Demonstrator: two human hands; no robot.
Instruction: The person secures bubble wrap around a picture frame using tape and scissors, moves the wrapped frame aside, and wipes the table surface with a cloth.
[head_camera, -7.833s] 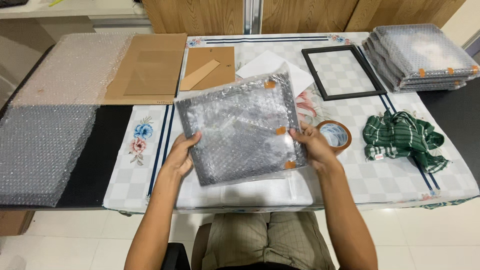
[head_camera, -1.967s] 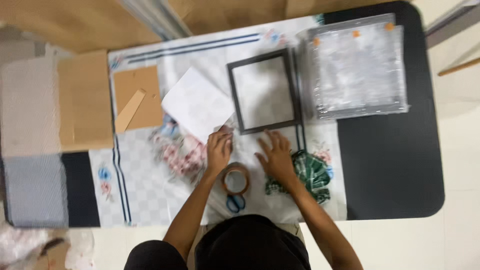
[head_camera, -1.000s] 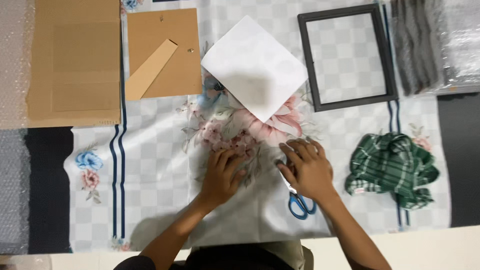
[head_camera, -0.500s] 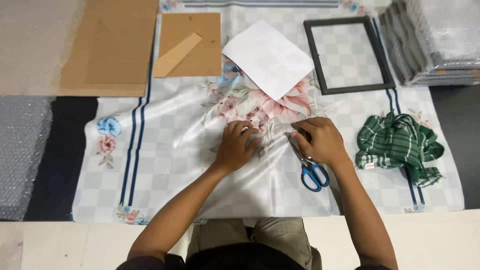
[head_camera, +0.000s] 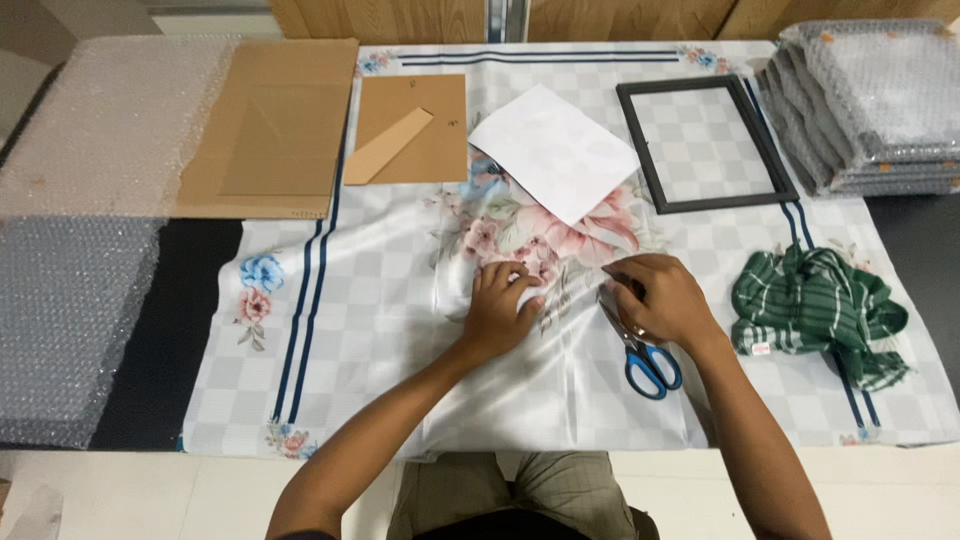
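My left hand (head_camera: 497, 312) lies flat, fingers spread, on the shiny flowered cloth (head_camera: 520, 300). My right hand (head_camera: 660, 298) curls over the scissors (head_camera: 640, 345) (blue handles toward me); they lie tilted, tips hidden under my fingers.

Single head cam, worn by person, looks steeply down onto table (head_camera: 905, 240) from above seated lap. Faces away from body twd far wooden wall (head_camera: 400, 15). Mid range: whole tabletop width in frame, both forearms enter from bottom edge. No 2nd view, so no overlap.
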